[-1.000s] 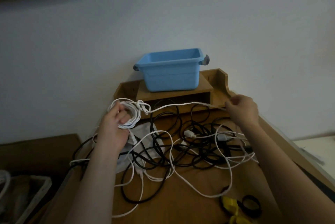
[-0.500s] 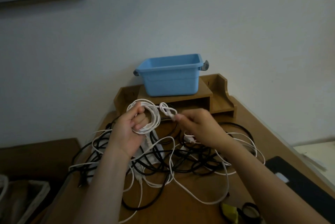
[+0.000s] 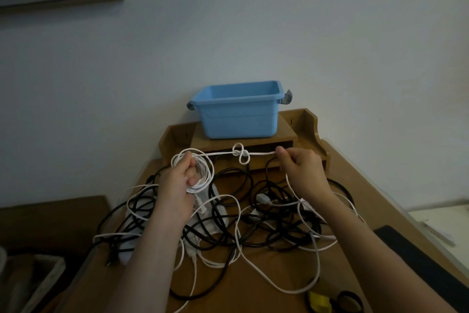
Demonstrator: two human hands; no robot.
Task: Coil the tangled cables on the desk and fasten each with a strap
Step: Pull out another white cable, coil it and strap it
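No text, label, brand, number or sign can be read anywhere in view. A small tag on the white cable, just below the grip of the right hand, carries faint marks, but they are too small and blurred to make out.

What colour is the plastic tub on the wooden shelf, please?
The tub is light blue; head view.
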